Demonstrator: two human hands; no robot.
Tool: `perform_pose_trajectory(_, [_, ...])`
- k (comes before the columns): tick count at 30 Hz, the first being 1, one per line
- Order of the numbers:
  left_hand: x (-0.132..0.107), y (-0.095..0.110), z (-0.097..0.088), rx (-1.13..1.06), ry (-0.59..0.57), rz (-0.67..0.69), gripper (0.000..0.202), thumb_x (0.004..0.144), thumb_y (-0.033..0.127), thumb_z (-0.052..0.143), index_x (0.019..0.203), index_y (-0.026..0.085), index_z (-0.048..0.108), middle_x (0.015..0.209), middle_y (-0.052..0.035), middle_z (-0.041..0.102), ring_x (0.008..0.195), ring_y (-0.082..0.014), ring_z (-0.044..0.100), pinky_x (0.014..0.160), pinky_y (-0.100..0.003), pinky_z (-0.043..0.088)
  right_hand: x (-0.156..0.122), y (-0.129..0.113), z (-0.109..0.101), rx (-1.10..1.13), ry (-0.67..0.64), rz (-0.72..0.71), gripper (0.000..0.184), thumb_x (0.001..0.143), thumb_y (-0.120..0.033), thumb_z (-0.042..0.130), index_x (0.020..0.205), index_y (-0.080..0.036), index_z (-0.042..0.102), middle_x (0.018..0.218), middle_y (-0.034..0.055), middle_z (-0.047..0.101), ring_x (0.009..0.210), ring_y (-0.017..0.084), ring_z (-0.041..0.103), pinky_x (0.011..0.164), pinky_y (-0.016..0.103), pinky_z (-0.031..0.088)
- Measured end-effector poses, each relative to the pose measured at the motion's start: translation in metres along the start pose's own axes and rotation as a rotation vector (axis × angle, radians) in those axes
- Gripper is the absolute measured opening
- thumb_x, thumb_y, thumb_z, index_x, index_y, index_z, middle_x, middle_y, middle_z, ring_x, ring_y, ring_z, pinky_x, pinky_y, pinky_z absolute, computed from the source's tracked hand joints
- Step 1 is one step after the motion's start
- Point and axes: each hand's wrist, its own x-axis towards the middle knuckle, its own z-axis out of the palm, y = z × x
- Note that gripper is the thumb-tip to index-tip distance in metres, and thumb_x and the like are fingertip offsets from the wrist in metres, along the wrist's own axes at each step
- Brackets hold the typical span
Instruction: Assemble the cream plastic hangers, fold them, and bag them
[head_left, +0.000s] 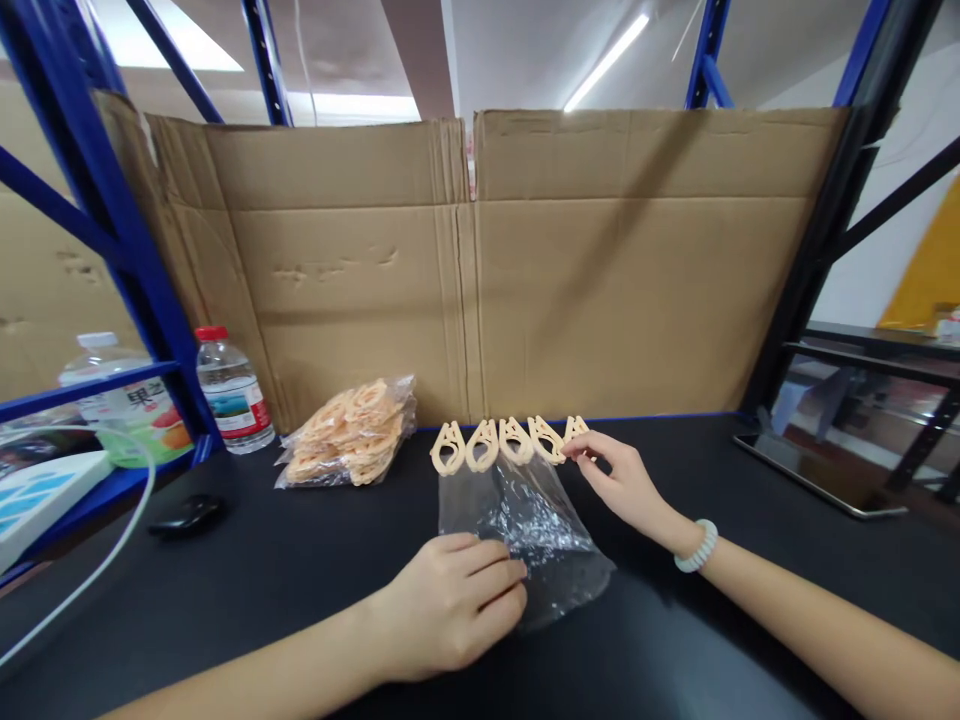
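Observation:
Several peach plastic clips [482, 446], each with an oval loop and pronged top, lie in a row across the black table. Below them a clear plastic bag [536, 525] lies flat and wrinkled, its upper edge near the loops. My left hand [461, 605] rests on the bag's lower left side, fingers curled on the film; the fingertips are partly hidden. At the right end of the row, my right hand [619, 480] has its fingers closed at the last clip [576, 428], covering part of it. A pale coiled band is around the right wrist.
A filled bag of peach clips [352, 430] sits at the back left. Beside it stands a red-capped water bottle [232, 392]. A black mouse-like object [187, 514] lies at left, and a dark tablet or phone [817, 475] at right. Cardboard panels [637, 270] wall the back.

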Motion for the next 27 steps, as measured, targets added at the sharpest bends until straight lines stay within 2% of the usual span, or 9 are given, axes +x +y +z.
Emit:
perform_pose_trajectory(4, [0.004,0.002,-0.014,-0.578,-0.030,-0.163,0.049,0.091,0.057,0.045,0.108,0.015,0.064,0.103,-0.0119,0.072,0.089,-0.0238,0.067,0.073,-0.034,0.056,-0.002,-0.008,0.000,0.024,-0.114,-0.030,0.018,0.090,-0.016,0.049,0.094,-0.021,0.066,0.094,0.0043,0.071,0.086,0.018,0.065,0.080,0.036,0.053])
perform_pose_trajectory(5, [0.004,-0.001,-0.017,-0.717,0.000,-0.237,0.049,0.092,0.058,0.044,0.108,0.016,0.065,0.106,-0.0116,0.071,0.091,-0.0233,0.067,0.078,-0.035,0.055,-0.003,-0.010,0.000,0.029,-0.156,-0.053,0.019,0.091,-0.016,0.048,0.098,-0.021,0.065,0.097,0.0049,0.070,0.090,0.019,0.065,0.083,0.037,0.052])
perform_pose_trajectory(8, [0.005,-0.012,-0.019,-0.957,0.066,-0.539,0.031,0.096,0.039,0.047,0.095,0.019,0.070,0.102,-0.0074,0.072,0.092,-0.0194,0.066,0.084,-0.033,0.052,-0.005,-0.014,0.001,0.009,-0.304,-0.134,0.021,0.094,-0.021,0.049,0.111,-0.021,0.061,0.110,0.0077,0.067,0.104,0.021,0.061,0.094,0.041,0.049])
perform_pose_trajectory(10, [0.005,-0.019,-0.013,-1.037,0.048,-0.753,0.021,0.092,0.031,0.055,0.086,0.018,0.070,0.097,-0.0063,0.072,0.084,-0.0176,0.066,0.074,-0.029,0.054,-0.006,-0.016,0.002,-0.024,-0.389,-0.171,0.025,0.095,-0.025,0.050,0.118,-0.021,0.059,0.117,0.0092,0.064,0.113,0.022,0.057,0.100,0.043,0.046])
perform_pose_trajectory(12, [0.002,-0.022,-0.002,-1.032,0.042,-0.891,0.016,0.089,0.030,0.059,0.090,0.017,0.069,0.093,-0.0059,0.070,0.077,-0.0165,0.064,0.064,-0.027,0.053,-0.007,-0.016,0.002,-0.063,-0.439,-0.180,0.029,0.096,-0.028,0.050,0.123,-0.021,0.057,0.122,0.0098,0.062,0.118,0.023,0.054,0.104,0.044,0.043])
perform_pose_trajectory(14, [-0.001,-0.022,0.007,-0.891,0.034,-0.907,0.016,0.089,0.030,0.059,0.092,0.017,0.067,0.082,-0.0033,0.067,0.068,-0.0147,0.060,0.060,-0.026,0.050,-0.007,-0.016,0.002,-0.094,-0.461,-0.172,0.031,0.097,-0.030,0.049,0.126,-0.022,0.055,0.127,0.0098,0.060,0.122,0.023,0.051,0.106,0.045,0.041])
perform_pose_trajectory(18, [-0.004,-0.013,0.013,-0.606,-0.030,-0.712,0.017,0.085,0.030,0.064,0.098,0.019,0.061,0.088,-0.0031,0.064,0.077,-0.0174,0.057,0.070,-0.031,0.048,-0.008,-0.015,0.003,-0.135,-0.472,-0.156,0.034,0.098,-0.033,0.046,0.130,-0.022,0.053,0.132,0.0093,0.057,0.126,0.023,0.048,0.108,0.046,0.038])
perform_pose_trajectory(22, [-0.003,-0.001,0.010,-0.494,-0.131,-0.644,0.032,0.073,0.027,0.071,0.097,0.019,0.052,0.095,-0.0046,0.059,0.085,-0.0228,0.053,0.077,-0.039,0.046,-0.008,-0.013,0.004,-0.177,-0.469,-0.159,0.033,0.097,-0.032,0.047,0.128,-0.022,0.054,0.128,0.0098,0.059,0.122,0.024,0.050,0.106,0.047,0.040])
perform_pose_trajectory(27, [-0.004,0.005,0.013,-0.462,-0.126,-0.671,0.032,0.071,0.023,0.067,0.095,0.020,0.045,0.094,-0.0044,0.053,0.083,-0.0223,0.048,0.075,-0.039,0.045,-0.008,-0.013,0.007,-0.191,-0.463,-0.170,0.029,0.095,-0.029,0.051,0.122,-0.021,0.057,0.120,0.0100,0.063,0.115,0.024,0.054,0.100,0.046,0.044])
